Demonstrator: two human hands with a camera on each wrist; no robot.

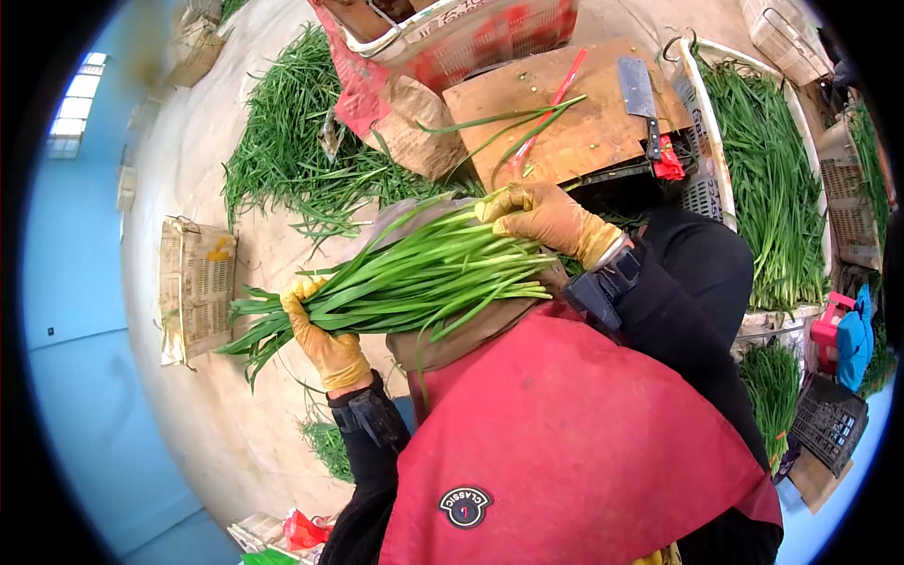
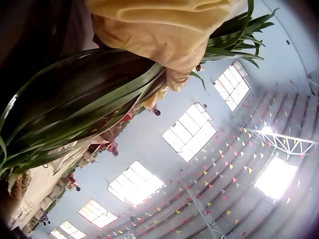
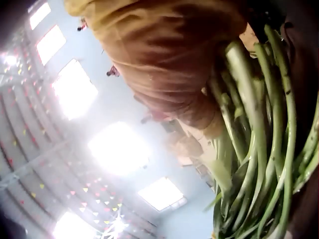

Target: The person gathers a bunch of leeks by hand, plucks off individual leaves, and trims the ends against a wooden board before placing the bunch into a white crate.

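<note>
A thick bunch of garlic chives point(image 1: 424, 273) lies across the person's lap, with green leaves toward the left and paler stem ends toward the right. The gloved left hand point(image 1: 325, 334) grips it near the leaf tips, its fingers curled round the leaves. At the other end, the gloved right hand point(image 1: 546, 224) pinches some stems along the bunch's upper edge. The right wrist view shows several pale stems point(image 3: 259, 129) beside the glove's fingertips. In the left wrist view, dark green leaves point(image 2: 89, 104) pass under the yellow glove point(image 2: 159, 40).
Ahead is a cardboard-topped surface point(image 1: 574, 141) with a cleaver point(image 1: 637, 94), a red strip point(image 1: 556, 104) and loose chive leaves. A crate of chives point(image 1: 763, 169) stands at right; a pile point(image 1: 282, 141) lies on the floor at left. Another crate point(image 1: 198, 287) stands farther left.
</note>
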